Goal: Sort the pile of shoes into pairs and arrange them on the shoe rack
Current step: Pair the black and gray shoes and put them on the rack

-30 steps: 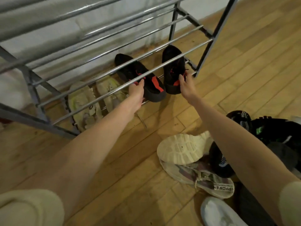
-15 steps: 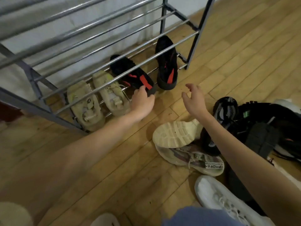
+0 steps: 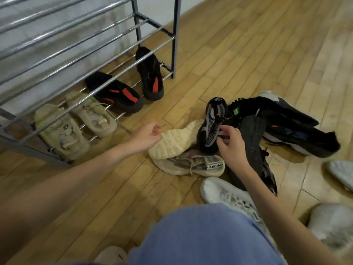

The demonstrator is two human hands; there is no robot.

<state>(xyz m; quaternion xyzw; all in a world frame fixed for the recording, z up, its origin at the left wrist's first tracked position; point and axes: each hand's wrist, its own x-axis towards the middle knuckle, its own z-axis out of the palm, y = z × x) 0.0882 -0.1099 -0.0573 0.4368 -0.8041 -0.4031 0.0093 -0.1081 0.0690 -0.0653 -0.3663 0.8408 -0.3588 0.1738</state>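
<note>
A metal shoe rack (image 3: 172, 38) stands at the upper left. On its bottom rails sit a beige pair (image 3: 63, 131) and a black-and-red pair (image 3: 122, 93), whose right shoe (image 3: 150, 75) stands apart. The pile lies on the floor to the right. My right hand (image 3: 230, 142) pinches the lace of a black-and-blue mesh shoe (image 3: 212, 127). My left hand (image 3: 147, 136) hovers with loosely curled fingers at the cream sole of an upturned shoe (image 3: 175, 142), holding nothing. Beneath it lies a grey shoe with a lettered tab (image 3: 193, 164).
Several black shoes (image 3: 286, 121) lie at the right of the pile. White sneakers lie nearer me (image 3: 225, 194) and at the right edge (image 3: 342, 174). My blue-clad knee (image 3: 200, 236) fills the bottom centre. Wooden floor (image 3: 238, 54) stretches bare beyond the rack.
Both hands have let go of the black-and-red shoes on the rack and drawn back to the pile. My right hand has taken hold of the black mesh shoe's lace.
</note>
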